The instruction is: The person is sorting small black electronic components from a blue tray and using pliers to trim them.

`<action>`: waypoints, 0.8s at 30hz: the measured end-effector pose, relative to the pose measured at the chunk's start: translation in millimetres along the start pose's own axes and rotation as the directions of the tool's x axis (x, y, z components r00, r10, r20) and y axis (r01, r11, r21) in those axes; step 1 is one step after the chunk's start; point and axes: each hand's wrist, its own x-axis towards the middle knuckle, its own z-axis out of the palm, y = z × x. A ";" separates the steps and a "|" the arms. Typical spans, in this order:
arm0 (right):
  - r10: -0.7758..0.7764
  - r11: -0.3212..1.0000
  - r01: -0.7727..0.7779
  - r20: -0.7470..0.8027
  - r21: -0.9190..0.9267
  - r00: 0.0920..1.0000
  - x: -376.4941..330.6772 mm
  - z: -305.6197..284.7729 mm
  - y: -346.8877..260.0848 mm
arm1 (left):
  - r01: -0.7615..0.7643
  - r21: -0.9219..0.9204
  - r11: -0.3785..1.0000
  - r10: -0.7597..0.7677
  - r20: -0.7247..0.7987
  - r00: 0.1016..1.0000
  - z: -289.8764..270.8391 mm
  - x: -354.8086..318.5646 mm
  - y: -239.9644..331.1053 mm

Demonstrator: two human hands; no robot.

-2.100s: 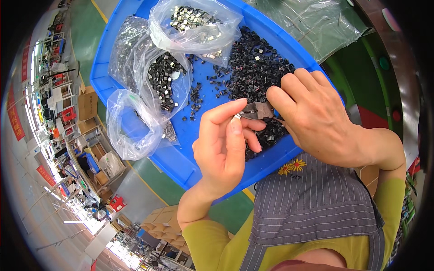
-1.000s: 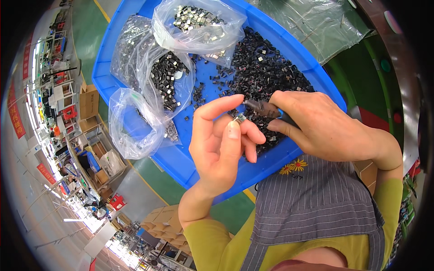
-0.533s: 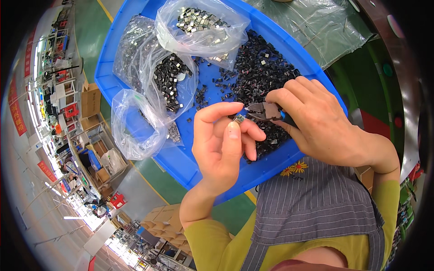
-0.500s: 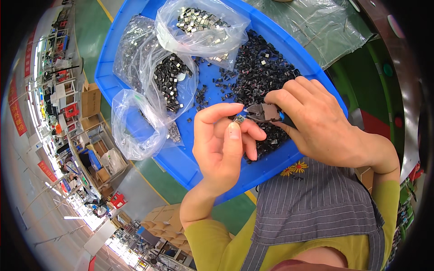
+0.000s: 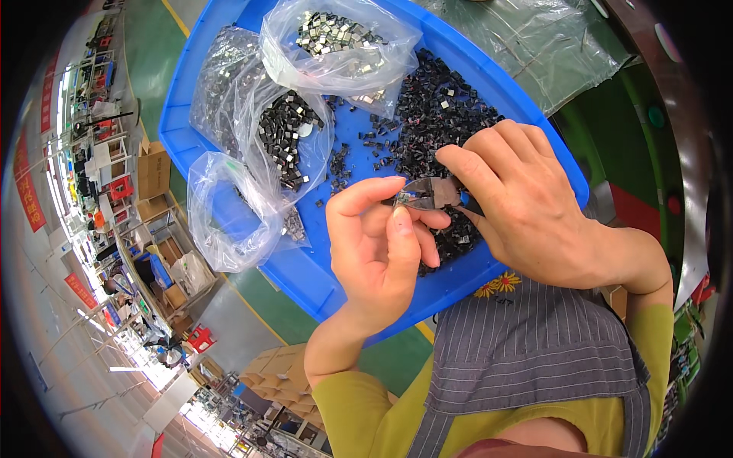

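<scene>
Between the thumb and fingers of my left hand [image 5: 368, 256] is a small metal-and-black component [image 5: 402, 198], mostly covered by fingertips and tool jaws. My right hand [image 5: 531, 202] is closed around a pair of cutting pliers [image 5: 440, 192], whose grips are largely hidden in the palm. The pliers' jaws reach to the component, over my left fingertips; whether they bite on it I cannot tell. Below both hands lies a pile of small black parts [image 5: 435, 114], heaped in a blue tray [image 5: 298, 294].
An open clear bag [image 5: 286, 65] of silvery parts stands at the tray's far side. Left of it, another clear bag [image 5: 309, 164] holds black and silver pieces, near a crumpled bag [image 5: 221, 237]. Plastic sheeting [image 5: 527, 46] lies beyond the tray. Cardboard boxes [image 5: 282, 374] stand on the floor.
The pliers in my right hand have moved left, and their jaws now overlap the component at my left fingertips. My left hand has barely shifted and keeps its pinch.
</scene>
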 end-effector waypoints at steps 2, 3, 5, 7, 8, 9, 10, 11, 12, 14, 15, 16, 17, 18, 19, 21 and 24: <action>0.003 1.000 -0.003 -0.010 -0.007 1.000 0.3 1.4 -1.1 | -0.041 0.049 0.998 0.039 0.029 0.999 -0.7 -0.4 -1.1; 0.004 1.000 -0.005 -0.020 -0.013 1.000 0.3 2.2 -1.1 | -0.040 0.048 0.998 0.039 0.031 0.999 -0.7 -0.1 -1.9; 0.003 1.000 -0.003 -0.025 -0.019 1.000 0.1 3.4 -0.3 | -0.040 0.020 0.999 0.039 0.034 0.999 -0.6 0.6 -3.3; -0.002 1.000 0.002 -0.030 -0.022 1.000 -0.1 3.4 -0.3 | -0.055 0.036 0.998 0.053 0.041 0.998 0.0 0.9 -3.6; 0.001 1.000 -0.001 -0.012 -0.004 1.000 -0.3 3.3 -0.3 | -0.070 0.052 0.996 0.067 0.047 0.997 0.3 1.0 -3.8; 0.004 1.000 -0.005 0.006 0.016 1.000 -0.5 3.4 -0.5 | -0.069 0.053 0.996 0.067 0.047 0.997 0.4 0.4 -3.9; 0.005 1.000 -0.005 0.005 0.017 1.000 -0.7 3.7 -0.7 | -0.072 0.051 0.996 0.070 0.043 0.997 0.4 -0.4 -3.9; -0.001 1.000 0.001 0.006 0.010 1.000 -0.8 4.4 -1.0 | -0.076 0.048 0.996 0.074 0.038 0.997 0.6 -1.0 -3.9; -0.005 1.000 0.005 0.005 0.002 1.000 -0.7 5.4 -1.4 | -0.076 0.048 0.996 0.074 0.040 0.996 0.9 -0.7 -3.9; -0.015 1.000 0.014 -0.051 -0.025 0.999 0.8 10.5 -2.2 | -0.086 0.088 0.992 0.083 0.033 0.996 1.6 -0.2 -4.0; -0.029 0.998 0.023 -0.105 -0.051 0.994 1.2 12.3 -2.3 | -0.086 0.088 0.992 0.083 0.033 0.996 1.9 -0.3 -4.4; -0.028 0.998 0.023 -0.105 -0.051 0.994 1.1 12.6 -2.3 | -0.096 0.100 0.990 0.094 0.031 0.995 2.1 -0.5 -4.9; -0.031 0.998 0.026 -0.099 -0.055 0.995 0.9 12.8 -2.2 | -0.107 0.112 0.988 0.104 0.029 0.994 2.3 -0.6 -5.1; -0.033 0.998 0.028 -0.094 -0.058 0.995 0.6 12.8 -2.3 | -0.106 0.113 0.988 0.104 0.029 0.994 2.3 -0.9 -4.9; -0.033 0.998 0.027 -0.095 -0.057 0.995 0.3 12.6 -2.6 | -0.114 0.131 0.985 0.111 0.030 0.993 2.0 -1.2 -4.5; -0.013 0.999 0.011 -0.048 -0.038 0.999 -0.6 11.7 -3.4 | -0.121 0.150 0.981 0.118 0.033 0.993 2.0 -1.3 -3.8; -0.006 1.000 0.005 -0.012 -0.029 1.000 -0.3 8.9 -2.2 | -0.093 0.146 0.985 0.092 0.018 0.996 2.0 -0.1 -2.4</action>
